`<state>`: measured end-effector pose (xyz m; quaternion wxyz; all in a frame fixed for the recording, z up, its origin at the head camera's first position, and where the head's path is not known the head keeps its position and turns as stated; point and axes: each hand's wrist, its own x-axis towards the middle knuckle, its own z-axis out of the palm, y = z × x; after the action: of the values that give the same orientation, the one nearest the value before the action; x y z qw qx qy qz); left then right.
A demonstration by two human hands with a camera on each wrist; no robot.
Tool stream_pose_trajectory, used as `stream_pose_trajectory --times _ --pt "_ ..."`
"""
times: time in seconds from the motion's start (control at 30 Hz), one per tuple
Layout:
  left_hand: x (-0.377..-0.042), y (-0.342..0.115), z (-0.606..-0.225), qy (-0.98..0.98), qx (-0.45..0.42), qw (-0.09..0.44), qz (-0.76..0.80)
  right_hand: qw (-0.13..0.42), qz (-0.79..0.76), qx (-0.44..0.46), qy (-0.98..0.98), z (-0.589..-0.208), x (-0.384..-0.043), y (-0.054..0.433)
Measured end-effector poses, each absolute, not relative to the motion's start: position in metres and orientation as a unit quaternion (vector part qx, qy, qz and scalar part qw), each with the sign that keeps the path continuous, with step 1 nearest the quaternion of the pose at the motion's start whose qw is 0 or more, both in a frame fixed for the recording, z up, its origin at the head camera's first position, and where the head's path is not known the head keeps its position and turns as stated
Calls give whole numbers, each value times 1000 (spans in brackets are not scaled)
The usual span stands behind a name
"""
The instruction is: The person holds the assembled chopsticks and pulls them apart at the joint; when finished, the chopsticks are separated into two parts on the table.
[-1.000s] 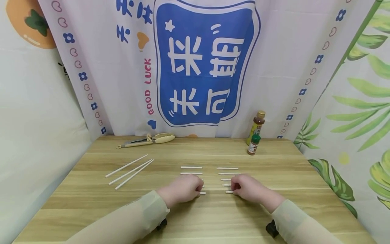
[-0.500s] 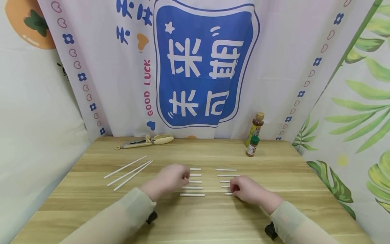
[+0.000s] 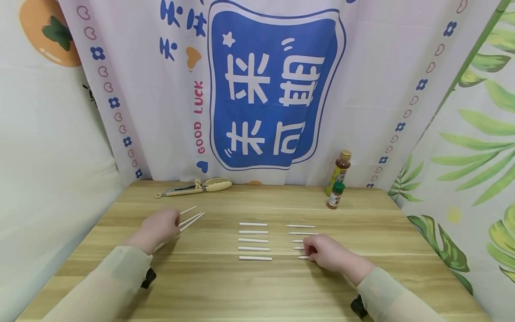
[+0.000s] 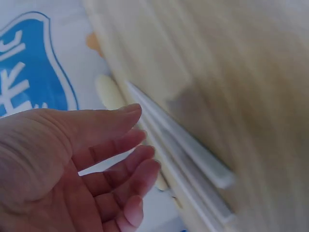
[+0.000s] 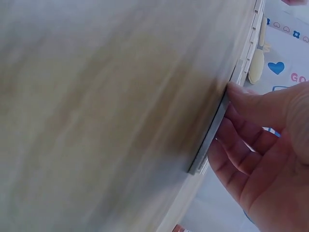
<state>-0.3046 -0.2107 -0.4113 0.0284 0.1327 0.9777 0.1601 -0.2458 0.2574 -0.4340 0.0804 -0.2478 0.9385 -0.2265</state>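
Note:
On the left of the table, my left hand (image 3: pixel 158 228) hovers over long white chopsticks (image 3: pixel 194 221) that fan out there. In the left wrist view its fingers are loosely bent, thumb apart from them, with the chopsticks (image 4: pixel 195 152) just beyond the fingertips and nothing gripped. My right hand (image 3: pixel 331 254) pinches the nearest short white stick of the right column, its narrowed end (image 3: pixel 302 257) poking out leftward. Seen from the right wrist, the stick (image 5: pixel 211 135) runs between thumb and fingers, low on the table. Part of the right column is hidden behind this hand.
Several thicker short white sticks (image 3: pixel 254 249) lie parallel in a column mid-table. Thinner ones (image 3: pixel 301 226) form the right column. Beige tongs (image 3: pixel 197 188) lie at the back left. A gold-capped bottle (image 3: pixel 339 172) and a green-capped jar (image 3: pixel 335 196) stand at the back right.
My left hand has left the middle column of short sticks and moved left to the long chopsticks, uncovering that column. The right hand has stayed on its stick.

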Motion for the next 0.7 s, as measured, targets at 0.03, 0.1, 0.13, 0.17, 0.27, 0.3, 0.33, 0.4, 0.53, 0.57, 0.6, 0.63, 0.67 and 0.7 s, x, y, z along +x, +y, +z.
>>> stream_pose_trajectory --times 0.03,0.1,0.13,0.17,0.27,0.3,0.33,0.4,0.53,0.57,0.6,0.63,0.67,0.7 --pt "-304 -215 -414 978 131 31 159 81 -224 -249 939 -434 -246 257" --pt "-303 -220 -419 977 131 38 162 81 -223 -252 938 -435 -247 257" --pt "-303 -222 -420 977 131 40 162 80 -221 -254 938 -435 -247 257" --pt "-302 -222 -421 977 130 44 163 80 -220 -255 938 -435 -247 257" --pt "-304 -223 -425 974 127 56 177 78 -219 -259 937 -435 -246 257" --pt "-304 -223 -426 974 124 59 181 77 -219 -262 937 -435 -246 257" --pt "-304 -223 -426 973 122 63 188 77 -217 -263 937 -435 -246 256" --pt "-305 -222 -427 971 120 71 196 75 -216 -265 937 -434 -246 256" --pt "-301 -213 -425 970 125 73 197 73 -213 -271 936 -434 -246 257" --pt "-300 -209 -423 969 128 71 199 74 -213 -272 935 -434 -246 257" --pt "-298 -203 -421 967 134 68 206 73 -214 -273 935 -434 -246 257" --pt "-296 -197 -418 964 142 67 216 74 -214 -273 935 -435 -246 257" --pt "-294 -190 -414 959 152 67 232 75 -215 -272 935 -435 -246 258" --pt "-292 -182 -411 953 162 66 248 75 -215 -271 935 -435 -246 258"
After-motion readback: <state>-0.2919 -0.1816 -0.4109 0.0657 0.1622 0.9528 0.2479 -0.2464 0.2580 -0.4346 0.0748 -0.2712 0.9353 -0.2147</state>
